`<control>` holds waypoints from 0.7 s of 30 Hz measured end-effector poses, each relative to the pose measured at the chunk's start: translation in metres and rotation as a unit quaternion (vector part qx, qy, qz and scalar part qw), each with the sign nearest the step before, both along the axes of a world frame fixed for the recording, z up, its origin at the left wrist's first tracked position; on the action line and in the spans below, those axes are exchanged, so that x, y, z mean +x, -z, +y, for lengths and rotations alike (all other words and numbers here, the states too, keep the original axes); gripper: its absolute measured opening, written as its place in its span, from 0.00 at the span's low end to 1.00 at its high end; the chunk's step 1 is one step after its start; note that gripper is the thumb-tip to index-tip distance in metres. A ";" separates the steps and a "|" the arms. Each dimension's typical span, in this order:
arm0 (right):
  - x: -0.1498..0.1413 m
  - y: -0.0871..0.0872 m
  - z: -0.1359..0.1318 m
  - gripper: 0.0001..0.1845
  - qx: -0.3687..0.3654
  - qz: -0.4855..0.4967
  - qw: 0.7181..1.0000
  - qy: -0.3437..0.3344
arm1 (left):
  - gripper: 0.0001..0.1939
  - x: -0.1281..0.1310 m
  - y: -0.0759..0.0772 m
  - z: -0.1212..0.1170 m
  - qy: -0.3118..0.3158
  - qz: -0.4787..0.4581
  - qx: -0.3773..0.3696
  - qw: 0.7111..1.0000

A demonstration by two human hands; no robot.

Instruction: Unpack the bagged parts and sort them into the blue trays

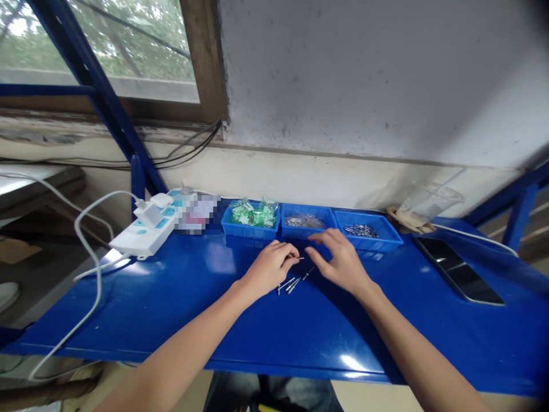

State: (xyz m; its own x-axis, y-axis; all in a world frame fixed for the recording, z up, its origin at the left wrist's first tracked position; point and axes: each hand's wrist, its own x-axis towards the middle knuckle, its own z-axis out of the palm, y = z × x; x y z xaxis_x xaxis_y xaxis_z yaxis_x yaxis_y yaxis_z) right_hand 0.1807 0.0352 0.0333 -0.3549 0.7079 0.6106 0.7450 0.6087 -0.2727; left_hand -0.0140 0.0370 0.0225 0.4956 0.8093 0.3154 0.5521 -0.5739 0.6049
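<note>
My left hand [272,264] is closed in a pinch on a blind rivet [301,258], whose thin silvery end sticks out past the fingertips. To its right my right hand [337,257] is held with thumb and fingers apart and nothing between them. Several loose blind rivets [292,285] lie on the blue table [274,332] just below the hands. Behind the hands stand three blue bins: the left bin [251,231] holds green-and-clear bags, the middle bin [295,232] small parts in clear plastic, the right bin [388,236] a heap of metal rivets.
A white power strip [146,232] with plugs and a looping white cable [99,274] lies at the left. To the right are a dark phone [458,269] and a clear plastic cup [431,201] on a brownish base. A wall runs behind the table.
</note>
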 end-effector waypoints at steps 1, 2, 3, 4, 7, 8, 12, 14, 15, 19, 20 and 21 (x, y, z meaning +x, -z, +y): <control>-0.006 0.001 -0.003 0.06 -0.025 -0.023 0.999 -0.037 | 0.04 -0.001 -0.001 0.001 -0.009 -0.020 -0.005 1.000; -0.011 0.002 -0.004 0.06 -0.041 -0.039 0.996 -0.062 | 0.04 -0.001 -0.002 0.001 -0.018 -0.033 -0.010 0.999; -0.013 0.003 -0.006 0.05 -0.048 -0.045 0.995 -0.075 | 0.04 -0.001 -0.003 0.002 -0.025 -0.040 -0.016 0.999; -0.014 0.004 -0.006 0.05 -0.049 -0.044 0.995 -0.080 | 0.04 -0.001 -0.003 0.002 -0.029 -0.045 -0.022 0.998; -0.013 0.006 -0.005 0.05 -0.040 -0.035 0.996 -0.070 | 0.07 0.000 -0.003 0.002 -0.030 -0.050 -0.038 0.998; -0.013 0.006 -0.005 0.05 -0.039 -0.036 0.996 -0.068 | 0.09 0.000 -0.004 0.002 -0.030 -0.046 -0.038 0.998; -0.015 0.004 -0.004 0.08 -0.045 -0.047 0.995 -0.077 | 0.14 -0.009 -0.007 0.004 -0.017 0.027 -0.023 0.999; -0.010 0.000 -0.002 0.09 -0.034 -0.034 0.996 -0.072 | 0.14 -0.021 -0.011 0.007 0.018 0.079 -0.037 0.996; -0.004 -0.002 0.000 0.09 -0.018 -0.017 0.998 -0.057 | 0.13 -0.028 -0.012 0.009 0.042 0.107 -0.052 0.992; 0.041 -0.009 0.013 0.09 0.102 0.071 0.983 0.137 | 0.11 -0.047 -0.018 0.011 0.115 0.200 -0.097 0.968; 0.053 -0.009 0.016 0.09 0.120 0.083 0.969 0.201 | 0.11 -0.048 -0.019 0.011 0.121 0.209 -0.100 0.965; 0.064 -0.008 0.020 0.09 0.128 0.090 0.955 0.251 | 0.10 -0.048 -0.019 0.010 0.124 0.212 -0.100 0.964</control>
